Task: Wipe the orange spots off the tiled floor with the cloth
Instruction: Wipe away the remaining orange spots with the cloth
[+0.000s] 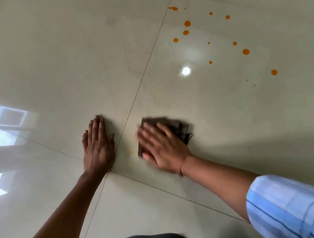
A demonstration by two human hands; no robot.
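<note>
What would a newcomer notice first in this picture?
The orange spots scattered over the glossy tiled floor at upper right, well beyond the cloth, stand out first. Next, near the middle, the right hand presses flat on that dark, blurred cloth, while the left hand rests flat on the floor beside it.

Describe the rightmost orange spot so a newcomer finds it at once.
Start at the bright round light reflection on the tiled floor, right of the long grout line. The orange spots scatter above and right of it. Take the large spot farthest right and lowest in view: it sits alone, apart from the cluster, with two tiny dark specks just lower left of it.
</note>
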